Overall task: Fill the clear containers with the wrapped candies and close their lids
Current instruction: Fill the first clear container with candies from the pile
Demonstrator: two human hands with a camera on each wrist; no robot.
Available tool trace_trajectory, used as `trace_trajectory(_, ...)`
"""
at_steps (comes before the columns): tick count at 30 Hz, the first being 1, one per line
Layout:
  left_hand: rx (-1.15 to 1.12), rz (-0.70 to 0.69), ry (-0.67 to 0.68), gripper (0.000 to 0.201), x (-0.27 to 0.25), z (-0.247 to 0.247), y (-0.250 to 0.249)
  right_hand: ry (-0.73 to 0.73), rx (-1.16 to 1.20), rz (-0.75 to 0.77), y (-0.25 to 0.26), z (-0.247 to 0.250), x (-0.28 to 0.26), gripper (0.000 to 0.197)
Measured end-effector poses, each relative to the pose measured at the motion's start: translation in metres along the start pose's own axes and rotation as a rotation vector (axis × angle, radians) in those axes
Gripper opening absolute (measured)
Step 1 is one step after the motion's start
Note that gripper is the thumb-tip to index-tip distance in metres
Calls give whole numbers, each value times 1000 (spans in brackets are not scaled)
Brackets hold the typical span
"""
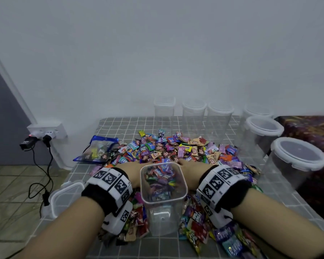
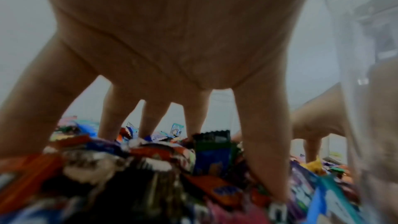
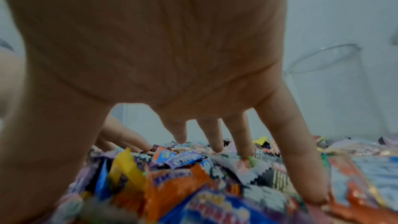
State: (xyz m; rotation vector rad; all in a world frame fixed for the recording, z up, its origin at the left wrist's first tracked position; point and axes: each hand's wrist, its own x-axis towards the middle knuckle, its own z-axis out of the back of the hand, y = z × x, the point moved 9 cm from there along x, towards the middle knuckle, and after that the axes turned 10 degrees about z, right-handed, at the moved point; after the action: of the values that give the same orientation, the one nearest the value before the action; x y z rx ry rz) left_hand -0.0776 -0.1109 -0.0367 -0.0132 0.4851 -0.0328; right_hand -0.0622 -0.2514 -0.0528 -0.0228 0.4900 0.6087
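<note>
A clear square container (image 1: 163, 193) stands open in front of me, partly filled with wrapped candies. Behind it lies a big candy pile (image 1: 176, 148). My left hand (image 1: 133, 169) reaches past the container's left side and my right hand (image 1: 193, 169) past its right side. Seen from the left wrist, my left hand (image 2: 163, 117) has its fingers spread and straight, tips touching the candies (image 2: 150, 156); the container wall (image 2: 366, 108) is beside it. The right hand (image 3: 178, 125) is spread the same way, fingertips on the candies (image 3: 172, 176). Neither hand grips anything.
A loose lid (image 1: 64, 199) lies at the table's left edge. Three empty clear containers (image 1: 194, 116) line the back, and lidded round ones (image 1: 295, 161) stand on the right. A blue-edged bag (image 1: 97, 150) lies left of the pile. A socket with cables (image 1: 45, 131) is off the table, left.
</note>
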Motion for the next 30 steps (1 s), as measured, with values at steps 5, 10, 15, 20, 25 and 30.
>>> trace_trajectory(5,80,-10,-165,32,0,6,-5,-33,45,15,5,-2,5,77)
trace_trajectory(10,115,33,-226,18,2,8,2,-104,63,21,6,7,2,56)
trace_trajectory(15,54,88,-251,28,0,13,8,-159,70,23,7,11,6,45)
trace_trajectory(20,-30,72,-294,21,-6,20,8,-221,73,32,4,16,1,29)
trace_trajectory(25,-131,99,-337,13,-6,24,14,-274,129,4,-4,21,-3,16)
trace_trajectory(30,-217,105,-385,10,-9,35,17,-369,185,4,-4,37,-21,33)
